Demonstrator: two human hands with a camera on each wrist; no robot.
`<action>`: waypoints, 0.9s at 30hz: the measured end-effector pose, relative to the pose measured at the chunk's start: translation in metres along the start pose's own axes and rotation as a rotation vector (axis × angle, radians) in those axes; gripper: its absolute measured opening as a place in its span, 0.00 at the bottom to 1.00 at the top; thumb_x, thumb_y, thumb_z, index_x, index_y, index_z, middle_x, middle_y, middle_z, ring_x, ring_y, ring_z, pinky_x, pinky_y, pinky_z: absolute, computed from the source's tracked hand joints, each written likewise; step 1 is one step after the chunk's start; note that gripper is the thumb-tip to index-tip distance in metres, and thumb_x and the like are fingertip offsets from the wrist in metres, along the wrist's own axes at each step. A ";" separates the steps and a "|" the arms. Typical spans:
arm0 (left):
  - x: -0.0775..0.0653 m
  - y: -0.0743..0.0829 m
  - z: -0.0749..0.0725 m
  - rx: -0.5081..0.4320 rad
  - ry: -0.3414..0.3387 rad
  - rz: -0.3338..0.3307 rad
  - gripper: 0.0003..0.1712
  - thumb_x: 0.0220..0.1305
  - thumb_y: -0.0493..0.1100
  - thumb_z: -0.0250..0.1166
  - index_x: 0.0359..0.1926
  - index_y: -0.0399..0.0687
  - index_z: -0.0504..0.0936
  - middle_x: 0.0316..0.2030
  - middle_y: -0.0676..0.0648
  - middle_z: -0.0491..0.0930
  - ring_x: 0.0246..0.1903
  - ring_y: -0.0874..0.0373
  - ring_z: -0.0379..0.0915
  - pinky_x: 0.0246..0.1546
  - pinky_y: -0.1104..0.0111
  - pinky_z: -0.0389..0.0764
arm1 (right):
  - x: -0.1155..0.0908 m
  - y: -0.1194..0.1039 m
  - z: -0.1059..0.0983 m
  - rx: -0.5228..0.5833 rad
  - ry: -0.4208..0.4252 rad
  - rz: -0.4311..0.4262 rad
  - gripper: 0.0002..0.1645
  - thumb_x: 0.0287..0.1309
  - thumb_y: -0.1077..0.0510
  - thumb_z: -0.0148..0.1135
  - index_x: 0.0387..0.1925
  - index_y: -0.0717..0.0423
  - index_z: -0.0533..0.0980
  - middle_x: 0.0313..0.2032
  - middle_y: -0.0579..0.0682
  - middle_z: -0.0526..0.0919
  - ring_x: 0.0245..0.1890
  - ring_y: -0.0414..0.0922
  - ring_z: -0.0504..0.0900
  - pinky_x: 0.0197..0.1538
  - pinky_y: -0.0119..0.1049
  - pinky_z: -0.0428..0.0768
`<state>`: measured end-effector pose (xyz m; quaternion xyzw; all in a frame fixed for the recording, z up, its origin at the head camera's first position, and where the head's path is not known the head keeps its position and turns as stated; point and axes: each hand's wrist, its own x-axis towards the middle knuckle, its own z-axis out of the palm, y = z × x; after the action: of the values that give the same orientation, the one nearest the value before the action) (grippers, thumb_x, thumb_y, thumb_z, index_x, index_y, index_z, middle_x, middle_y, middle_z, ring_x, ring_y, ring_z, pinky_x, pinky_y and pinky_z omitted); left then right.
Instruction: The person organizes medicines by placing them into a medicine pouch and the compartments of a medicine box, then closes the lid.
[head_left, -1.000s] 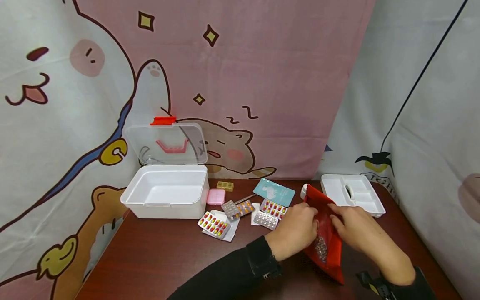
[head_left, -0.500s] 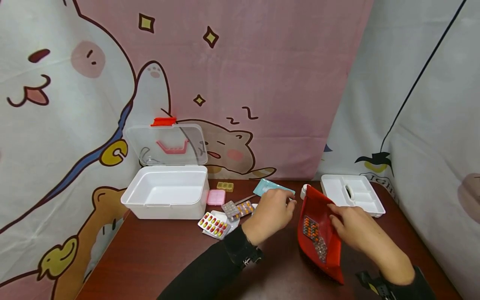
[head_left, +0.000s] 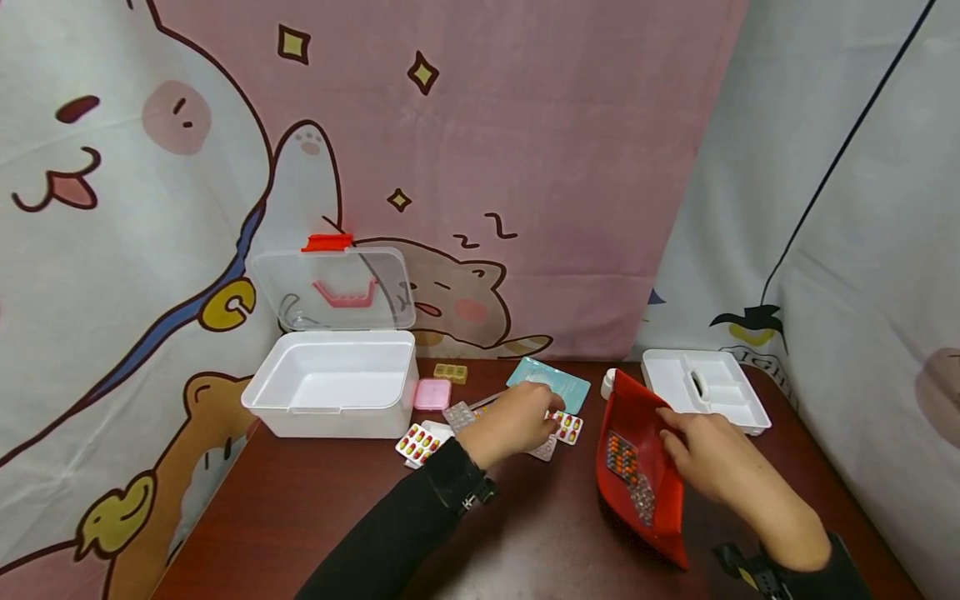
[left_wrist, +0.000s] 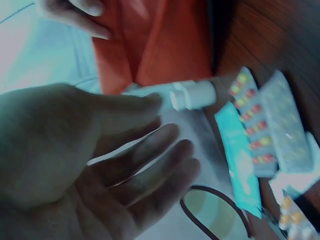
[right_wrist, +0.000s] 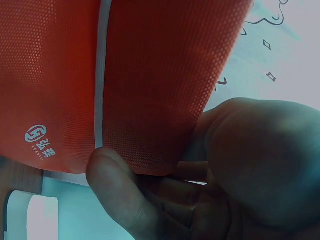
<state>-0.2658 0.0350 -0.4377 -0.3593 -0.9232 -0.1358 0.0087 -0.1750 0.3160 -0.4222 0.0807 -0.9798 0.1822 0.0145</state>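
Red pouch (right_wrist: pixel 135 85) bears 弘辉 (right_wrist: pixel 45 148); round logo (right_wrist: pixel 35 133) beside

The head view looks forward and down across the table (head_left: pixel 255 508) toward the backdrop (head_left: pixel 570 183); the left wrist view, close, looks past the left hand (left_wrist: pixel 75 147), sharing the head view's blister packs (left_wrist: pixel 257 127); the right wrist view, nearest, faces the outside of the red pouch (right_wrist: pixel 155 90).

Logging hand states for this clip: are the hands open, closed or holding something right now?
Left hand: open, holding nothing.
Right hand: holding the red pouch by its edge.
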 end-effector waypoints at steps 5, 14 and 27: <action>-0.005 -0.013 0.019 0.064 -0.087 -0.052 0.14 0.62 0.39 0.77 0.49 0.53 0.94 0.42 0.51 0.92 0.42 0.59 0.87 0.46 0.63 0.85 | 0.000 0.000 0.000 -0.006 0.004 0.000 0.28 0.74 0.59 0.66 0.68 0.71 0.79 0.39 0.56 0.91 0.30 0.45 0.80 0.35 0.41 0.77; -0.005 -0.028 0.050 0.120 -0.060 -0.032 0.15 0.57 0.34 0.77 0.44 0.56 0.96 0.40 0.52 0.92 0.43 0.55 0.88 0.45 0.62 0.88 | -0.002 0.000 0.001 -0.009 -0.002 -0.001 0.28 0.74 0.59 0.66 0.68 0.71 0.79 0.41 0.57 0.92 0.32 0.45 0.81 0.36 0.42 0.78; -0.006 -0.034 0.059 0.268 -0.041 -0.014 0.05 0.59 0.40 0.78 0.36 0.56 0.93 0.45 0.52 0.88 0.49 0.52 0.85 0.51 0.60 0.87 | -0.001 -0.002 0.000 0.002 0.003 -0.006 0.27 0.74 0.59 0.66 0.68 0.71 0.79 0.43 0.60 0.92 0.32 0.45 0.83 0.36 0.42 0.81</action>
<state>-0.2789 0.0224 -0.5036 -0.3513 -0.9355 -0.0040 0.0371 -0.1739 0.3143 -0.4217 0.0834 -0.9794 0.1831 0.0165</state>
